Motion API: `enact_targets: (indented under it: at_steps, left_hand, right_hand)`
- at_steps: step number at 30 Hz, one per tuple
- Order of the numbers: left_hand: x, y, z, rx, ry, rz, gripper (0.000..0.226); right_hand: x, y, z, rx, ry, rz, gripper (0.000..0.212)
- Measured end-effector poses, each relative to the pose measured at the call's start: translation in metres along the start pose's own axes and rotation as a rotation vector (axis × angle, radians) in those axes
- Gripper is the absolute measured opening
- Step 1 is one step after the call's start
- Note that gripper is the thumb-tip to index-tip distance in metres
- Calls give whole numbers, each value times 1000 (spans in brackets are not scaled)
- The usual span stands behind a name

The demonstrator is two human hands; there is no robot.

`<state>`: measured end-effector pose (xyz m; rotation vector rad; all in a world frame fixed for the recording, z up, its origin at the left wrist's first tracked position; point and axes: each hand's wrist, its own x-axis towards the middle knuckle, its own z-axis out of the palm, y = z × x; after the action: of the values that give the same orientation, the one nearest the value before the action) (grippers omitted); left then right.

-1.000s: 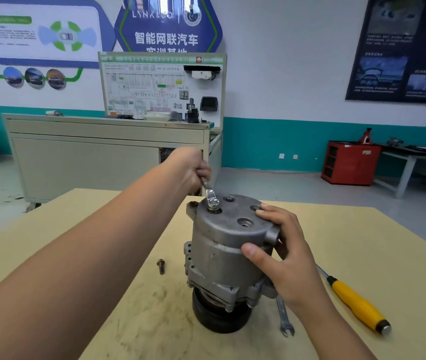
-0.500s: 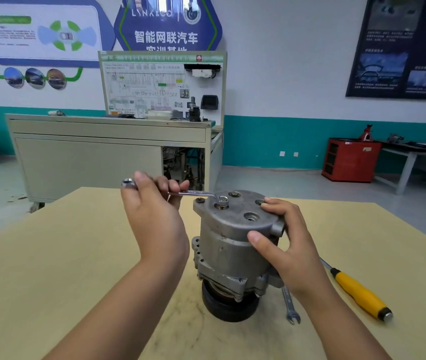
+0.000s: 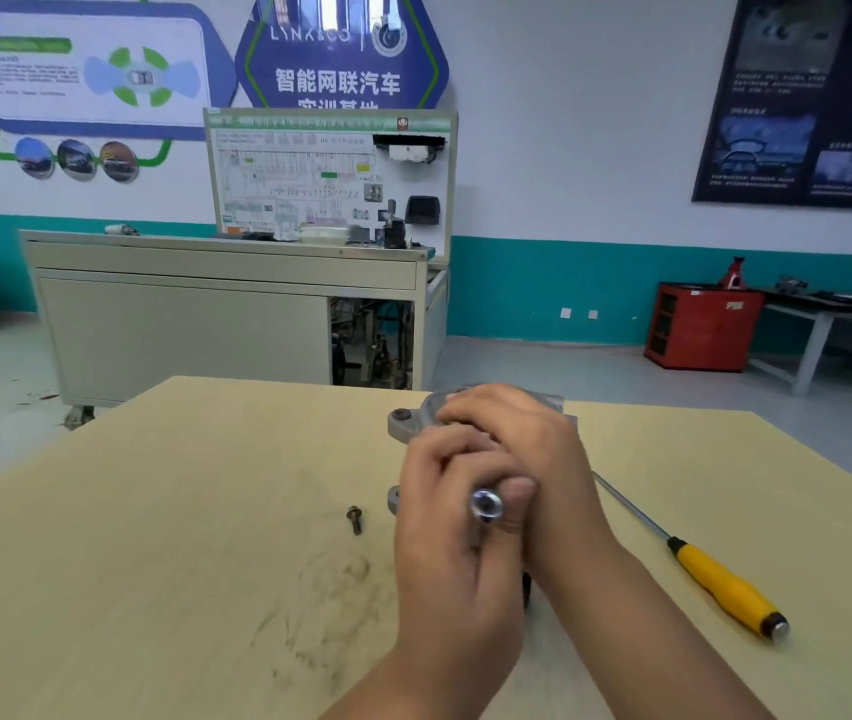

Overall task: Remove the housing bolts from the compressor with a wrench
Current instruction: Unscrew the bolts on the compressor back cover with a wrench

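Observation:
The grey metal compressor stands on the wooden table, mostly hidden behind both hands; only its top left lug with a bolt shows. My left hand grips the wrench, whose ring end points toward the camera. My right hand is wrapped over the compressor's top and right side. One removed bolt lies on the table to the left of the compressor.
A yellow-handled screwdriver lies on the table to the right, tip toward the compressor. Dark smudges mark the tabletop in front. A grey training bench and a red cabinet stand on the floor beyond the table.
My left hand swung the wrench handle from the left of the compressor round toward me, in front of it. My right hand stayed on the housing. The hands now cover the compressor.

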<state>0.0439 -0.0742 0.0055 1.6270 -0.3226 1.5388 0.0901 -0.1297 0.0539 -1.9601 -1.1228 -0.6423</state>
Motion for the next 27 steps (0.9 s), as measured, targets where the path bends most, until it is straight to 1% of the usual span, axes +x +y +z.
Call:
enact_targets:
  at_steps: [3,5,6,7,8,10,11,13,15,18,21,25,27]
  left_hand:
    - [-1,0,-3,133,-157,80,17]
    - [-2,-3,-8,198,-221,138,28]
    - [-2,-5,-11,212,-242,130,37]
    - [0,-8,-15,212,-250,92,42]
    - [3,-11,-20,206,-240,28,42]
    - [13,-19,-26,233,-195,-144,34]
    - [20,-23,-28,270,-198,-241,35]
    - [36,-31,-28,352,-274,-425,43]
    - [52,-34,-27,374,-353,-536,43]
    - [65,-31,-22,415,-421,-596,42]
    - [72,-30,-17,446,-451,-611,41]
    - [78,-33,-15,376,-507,-648,39]
    - [79,-33,-14,372,-506,-642,36]
  right_hand:
    - [0,8,-6,37,-9,-10,15]
    - [0,14,-9,96,11,-10,11]
    - [-1,15,-10,130,19,-9,12]
    - [-1,17,-10,167,26,11,12]
    - [-2,17,-10,203,37,52,14]
    - [-1,20,-9,262,59,147,18]
    - [-1,21,-10,285,62,189,19]
    - [1,23,-12,345,52,244,18]
    - [2,23,-15,410,36,278,17]
    - [3,26,-18,497,37,343,21]
    - [4,30,-21,524,51,404,20]
    - [4,30,-22,608,59,425,20]
    - [4,29,-21,637,70,422,20]
